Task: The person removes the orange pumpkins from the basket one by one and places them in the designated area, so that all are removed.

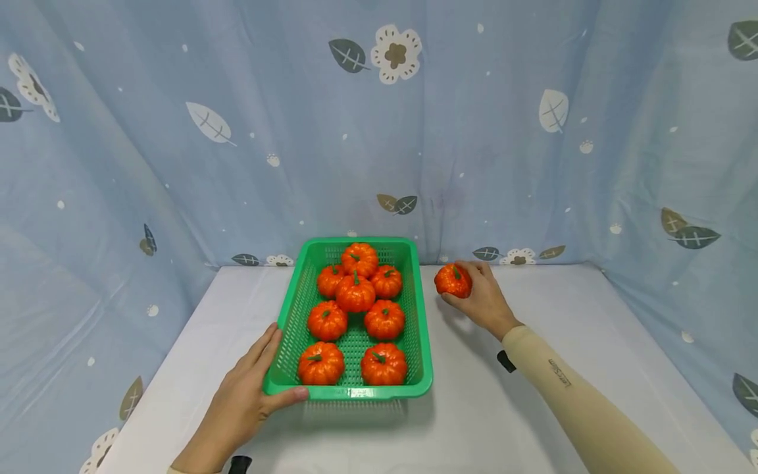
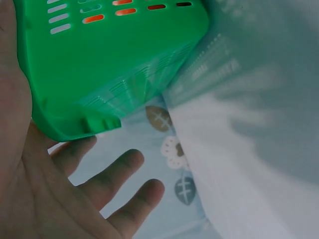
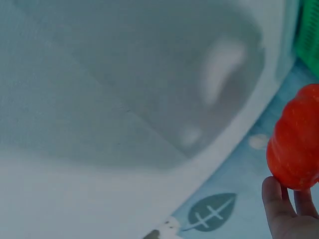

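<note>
A green plastic basket (image 1: 425,329) with perforated walls holds several small orange pumpkins (image 1: 385,320); one of them lies on top of others toward the back. At its near left corner is my left hand (image 1: 245,388), thumb along the front rim and fingers against the left side. The left wrist view shows those fingers spread and fairly straight beside the green corner. To the right of the basket, my right hand (image 1: 482,299) pinches another pumpkin (image 1: 451,282) between thumb and fingers. That pumpkin (image 3: 296,139) appears above the fingertips at the right edge of the right wrist view.
A white table (image 1: 533,368) carries the basket. Behind it and at both sides hangs a blue curtain (image 1: 485,164) printed with leaves and flowers, meeting the table's back edge. Part of the basket's green wall (image 3: 310,40) shows in the right wrist view.
</note>
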`<action>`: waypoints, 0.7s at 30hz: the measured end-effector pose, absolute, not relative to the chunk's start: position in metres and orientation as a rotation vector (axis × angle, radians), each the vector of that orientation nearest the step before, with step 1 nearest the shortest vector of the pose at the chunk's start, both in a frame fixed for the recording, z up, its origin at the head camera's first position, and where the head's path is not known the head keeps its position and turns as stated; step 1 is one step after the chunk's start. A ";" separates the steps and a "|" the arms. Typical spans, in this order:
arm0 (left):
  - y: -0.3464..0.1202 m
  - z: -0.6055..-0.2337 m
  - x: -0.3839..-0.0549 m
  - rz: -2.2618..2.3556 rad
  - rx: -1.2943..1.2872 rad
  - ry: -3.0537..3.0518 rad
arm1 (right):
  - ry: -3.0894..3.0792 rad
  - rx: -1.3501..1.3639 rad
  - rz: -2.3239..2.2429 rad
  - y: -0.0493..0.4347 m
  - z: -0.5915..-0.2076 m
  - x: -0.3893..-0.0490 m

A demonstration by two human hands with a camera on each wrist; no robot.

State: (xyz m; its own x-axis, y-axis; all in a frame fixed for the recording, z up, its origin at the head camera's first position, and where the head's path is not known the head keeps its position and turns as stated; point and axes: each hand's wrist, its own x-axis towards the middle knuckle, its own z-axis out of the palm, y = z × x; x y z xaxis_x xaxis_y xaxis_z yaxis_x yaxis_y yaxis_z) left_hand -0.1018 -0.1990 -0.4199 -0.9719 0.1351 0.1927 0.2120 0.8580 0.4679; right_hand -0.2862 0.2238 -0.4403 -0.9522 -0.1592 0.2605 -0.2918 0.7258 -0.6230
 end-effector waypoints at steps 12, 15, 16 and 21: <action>-0.200 -0.415 -0.102 -0.764 -0.241 -2.903 | -2.933 0.296 0.983 0.228 -0.463 -0.298; -0.200 -0.415 -0.103 -0.767 -0.245 -2.898 | -2.953 0.279 0.979 0.227 -0.462 -0.298; -0.200 -0.416 -0.103 -0.768 -0.247 -2.896 | -2.958 0.277 0.978 0.227 -0.462 -0.298; -0.200 -0.416 -0.104 -0.768 -0.246 -2.892 | -2.973 0.275 0.964 0.227 -0.464 -0.298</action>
State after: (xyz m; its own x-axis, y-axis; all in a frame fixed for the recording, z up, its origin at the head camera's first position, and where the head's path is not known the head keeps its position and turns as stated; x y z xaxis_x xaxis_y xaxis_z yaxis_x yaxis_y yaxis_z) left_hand -0.1036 -0.1999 -0.4156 -0.9771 0.1215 0.1749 0.1922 0.8564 0.4792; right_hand -0.2985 0.2272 -0.4640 -0.9846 -0.1647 0.0579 -0.1673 0.7957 -0.5821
